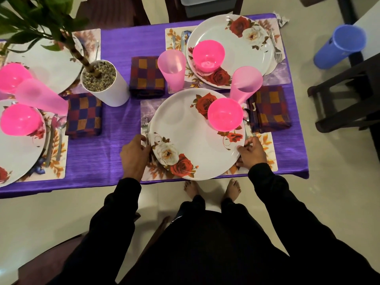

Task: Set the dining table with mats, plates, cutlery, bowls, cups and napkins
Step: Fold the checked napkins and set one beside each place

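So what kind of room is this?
Probably a home dining room: a table with a purple cloth laid with floral plates, a potted plant as centrepiece, dark chairs around, tiled floor.

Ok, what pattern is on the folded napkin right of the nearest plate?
The napkin is a checked weave of purple, dark red and orange squares, seen in the head view.

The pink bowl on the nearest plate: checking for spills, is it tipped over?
No, the pink bowl stands upright on the plate, its open mouth facing up.
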